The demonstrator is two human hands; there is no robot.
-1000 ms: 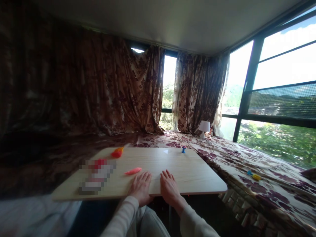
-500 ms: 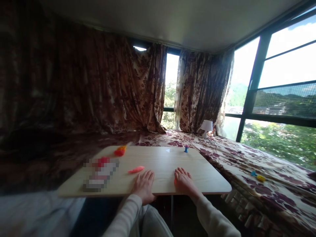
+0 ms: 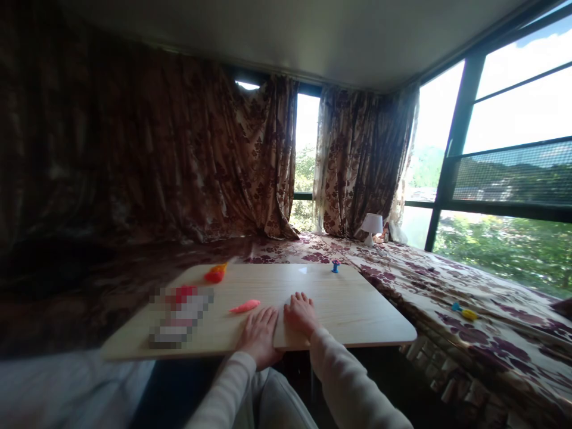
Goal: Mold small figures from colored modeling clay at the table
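Right hand (image 3: 300, 312) has shifted leftward, grip unclear; left hand (image 3: 259, 335) spreads flat on wood-grained desk (image 3: 357, 319) near tapered pink object (image 3: 245, 306).

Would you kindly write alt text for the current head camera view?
The wearer's left hand and right hand are palm down on a pale table, a pink toy beyond the left; anything under the right is hidden. A red-and-yellow toy and a blue toy sit near the far edge, with patterned curtains and a white lamp behind.
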